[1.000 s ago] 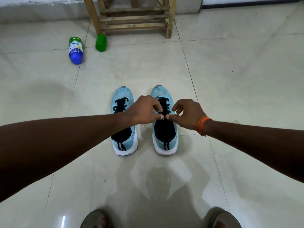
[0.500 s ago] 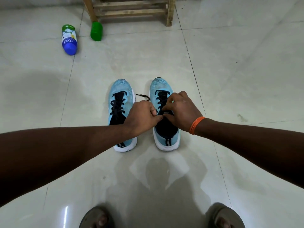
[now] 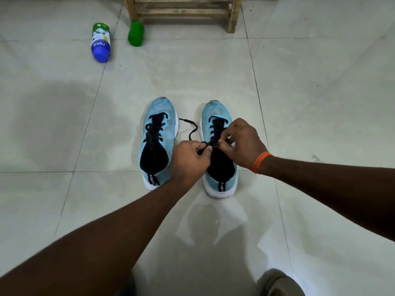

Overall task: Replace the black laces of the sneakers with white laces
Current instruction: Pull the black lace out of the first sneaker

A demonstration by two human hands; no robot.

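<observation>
Pale-blue knit sneakers (image 3: 159, 116) are sitting together on glossy floor tiles (image 3: 310, 103). The left hand (image 3: 189, 161) is pinching the loose black lace (image 3: 192, 130) of the right sneaker (image 3: 215, 112), its end trailing between the shoes. The right hand (image 3: 243, 142) is pinching lace at the tongue, hiding upper eyelets. A plastic bottle (image 3: 100, 42) is lying near a slatted wooden rack (image 3: 183, 11).

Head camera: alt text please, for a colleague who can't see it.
The left hand and right hand pinch the black lace of the right-hand blue sneaker; its loosened free end trails on the tiled floor between the shoes. The left-hand sneaker is laced in black. A blue bottle and a green container are near a wooden rack beyond.
</observation>
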